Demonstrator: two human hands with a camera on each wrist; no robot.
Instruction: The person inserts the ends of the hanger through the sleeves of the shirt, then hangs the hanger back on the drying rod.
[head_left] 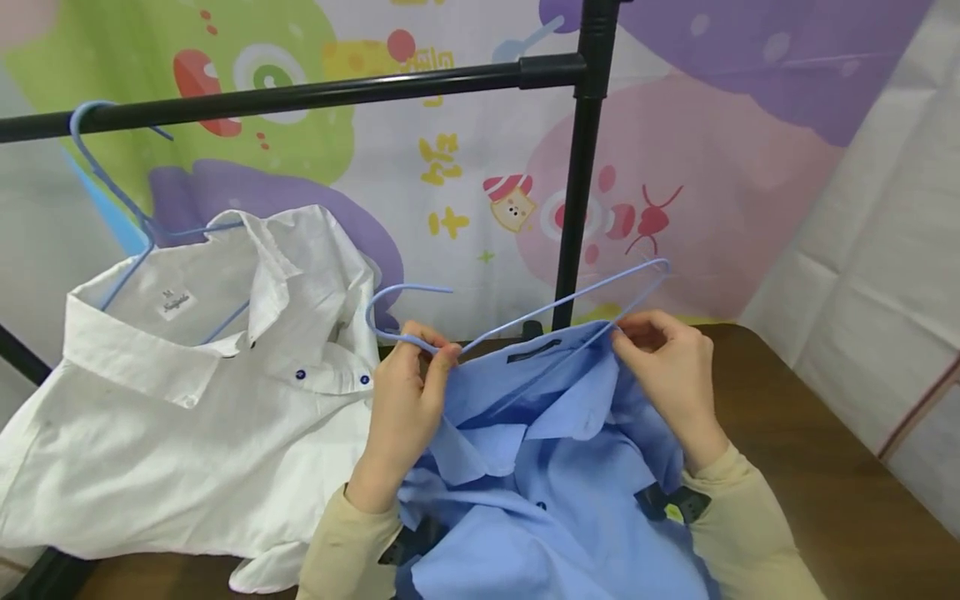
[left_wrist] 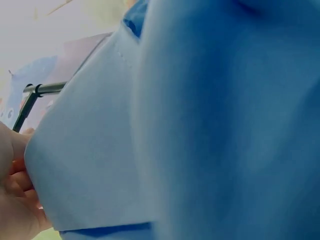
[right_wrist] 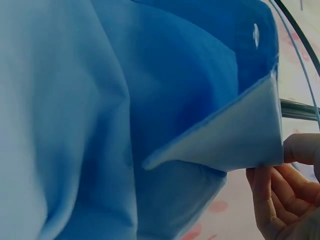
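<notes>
A blue shirt [head_left: 577,500] lies in front of me, its collar [head_left: 573,408] spread and raised between both hands. My left hand [head_left: 401,408] pinches a light-blue wire hanger [head_left: 555,307] just below its hook, at the left side of the collar. One end of the hanger sticks out above the collar at the right; its lower bar runs down into the neck opening. My right hand [head_left: 667,367] pinches the collar's right edge between thumb and fingers. From the right wrist, the fingertips [right_wrist: 262,175] grip the collar's folded corner. Shirt cloth fills most of the left wrist view.
To the left, a white shirt [head_left: 187,450] hangs on another blue hanger [head_left: 112,179] from a black rail [head_left: 322,96]. The rack's black upright [head_left: 581,183] stands behind the blue shirt. A brown tabletop [head_left: 817,467] extends right, with a printed cartoon backdrop [head_left: 480,125] behind.
</notes>
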